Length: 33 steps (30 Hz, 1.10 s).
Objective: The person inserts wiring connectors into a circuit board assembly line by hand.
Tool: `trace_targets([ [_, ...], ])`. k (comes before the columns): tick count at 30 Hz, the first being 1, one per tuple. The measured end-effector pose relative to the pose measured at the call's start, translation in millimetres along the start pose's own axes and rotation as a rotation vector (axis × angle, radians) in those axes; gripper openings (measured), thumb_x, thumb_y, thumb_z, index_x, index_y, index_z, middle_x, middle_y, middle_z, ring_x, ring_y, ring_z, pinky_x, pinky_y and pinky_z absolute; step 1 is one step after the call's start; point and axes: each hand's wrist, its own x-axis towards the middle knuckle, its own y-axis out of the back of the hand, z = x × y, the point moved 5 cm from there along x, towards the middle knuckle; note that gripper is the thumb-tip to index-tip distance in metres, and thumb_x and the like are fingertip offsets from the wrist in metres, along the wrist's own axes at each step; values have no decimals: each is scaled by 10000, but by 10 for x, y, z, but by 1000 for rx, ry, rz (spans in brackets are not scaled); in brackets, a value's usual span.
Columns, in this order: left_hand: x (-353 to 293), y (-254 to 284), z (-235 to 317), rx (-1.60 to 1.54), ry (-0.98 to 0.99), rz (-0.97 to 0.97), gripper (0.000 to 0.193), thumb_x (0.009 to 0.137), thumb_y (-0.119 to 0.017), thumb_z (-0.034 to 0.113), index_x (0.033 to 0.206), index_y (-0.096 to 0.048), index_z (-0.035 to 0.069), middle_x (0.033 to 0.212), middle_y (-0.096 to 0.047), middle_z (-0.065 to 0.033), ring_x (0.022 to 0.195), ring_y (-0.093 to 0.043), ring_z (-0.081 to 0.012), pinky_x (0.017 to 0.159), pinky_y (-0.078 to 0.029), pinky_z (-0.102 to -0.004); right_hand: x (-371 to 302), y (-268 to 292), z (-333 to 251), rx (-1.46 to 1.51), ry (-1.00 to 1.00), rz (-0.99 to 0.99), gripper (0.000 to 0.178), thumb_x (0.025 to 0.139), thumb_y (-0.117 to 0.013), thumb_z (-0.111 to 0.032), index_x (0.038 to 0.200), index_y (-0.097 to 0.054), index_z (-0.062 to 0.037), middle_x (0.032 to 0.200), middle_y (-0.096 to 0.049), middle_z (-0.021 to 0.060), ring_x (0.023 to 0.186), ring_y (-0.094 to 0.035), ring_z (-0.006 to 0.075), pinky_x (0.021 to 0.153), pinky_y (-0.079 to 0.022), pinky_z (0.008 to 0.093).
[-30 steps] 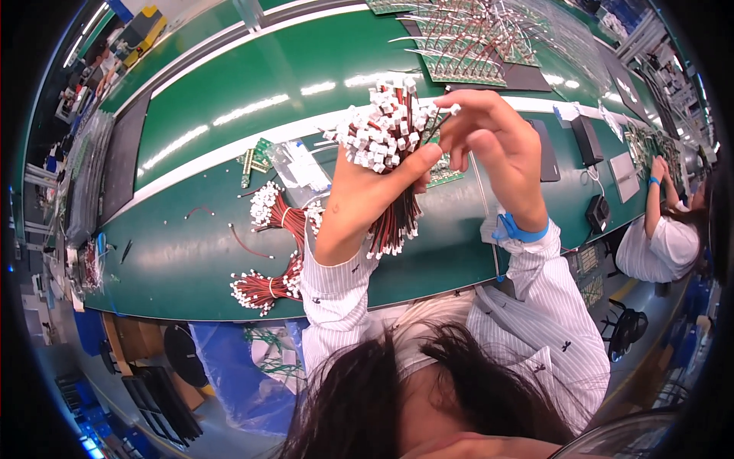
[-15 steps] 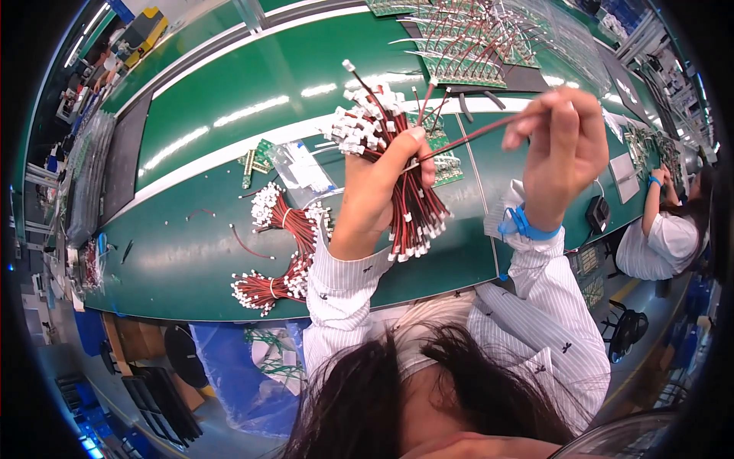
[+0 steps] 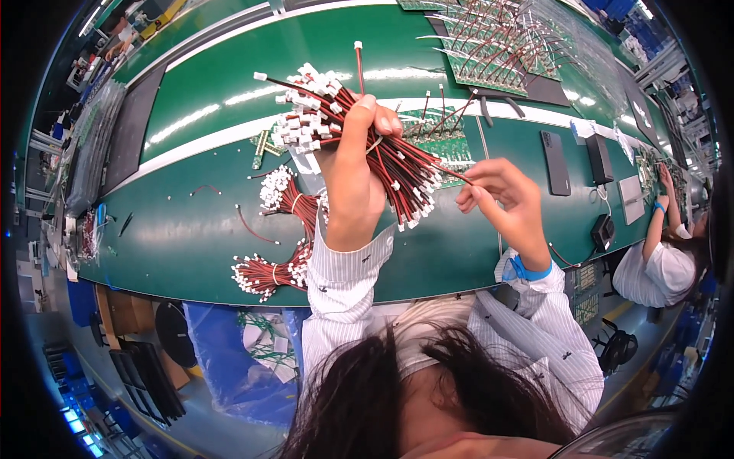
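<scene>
My left hand (image 3: 353,183) is wrapped round a thick bundle of red-and-black cables (image 3: 405,172) with white plug connectors at both ends, lifted above the green bench. A rubber band seems to circle it near my fingers. To its right, my right hand (image 3: 511,205) pinches the end of one cable that slants out of the bundle. Two more banded cable bundles lie left of my left forearm: an upper one (image 3: 300,203) and a lower one (image 3: 284,274). Behind the held bundle is a green circuit board (image 3: 451,147) with a few cables standing up from it.
Wired circuit boards (image 3: 489,65) lie at the back on a black mat. On the right are a black phone (image 3: 555,163) and a black box (image 3: 599,159). Loose cables (image 3: 256,226) lie at the left. A co-worker (image 3: 656,264) sits at far right.
My right hand has come down and left, closer to the bundle; the cable that was stretched out in it is no longer pulled far away. The held bundle has tilted leftward. The view has shifted slightly.
</scene>
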Motion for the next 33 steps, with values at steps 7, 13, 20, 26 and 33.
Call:
trace_targets([
  [7,6,-48,41,64,-112,-41,42,805,-502,47,799,-473,17,621,-506,-58,599,-503,-150,590,-422,-281,86,12,25,-322,231,35,94,697,-589,63,779,-573,20,753,-609,111,676,-607,169,602,-472,234],
  [13,0,-32,169,353,-160,56,67,788,-531,58,795,-471,30,649,-503,-45,625,-493,-140,606,-418,-272,57,146,-282,-714,699,360,202,615,-631,103,790,-595,8,736,-599,116,632,-591,211,531,-459,245],
  [20,22,-53,40,517,14,46,119,765,-595,95,748,-501,25,611,-519,-47,514,-501,-123,476,-415,-236,149,257,-330,-925,817,375,261,581,-632,101,819,-596,-1,759,-585,104,613,-570,216,520,-454,262],
  [26,8,-53,-58,499,87,-3,91,753,-619,80,746,-551,20,598,-551,-38,495,-507,-103,460,-394,-215,158,411,-315,-938,805,397,229,598,-623,72,804,-600,-25,759,-586,91,637,-580,212,529,-468,280],
  [33,-1,26,4,570,-2,47,118,755,-606,30,839,-529,1,648,-540,-51,559,-506,-114,500,-416,-221,170,403,-244,-515,567,154,148,679,-619,18,823,-598,-11,775,-590,83,690,-575,202,588,-465,280],
])
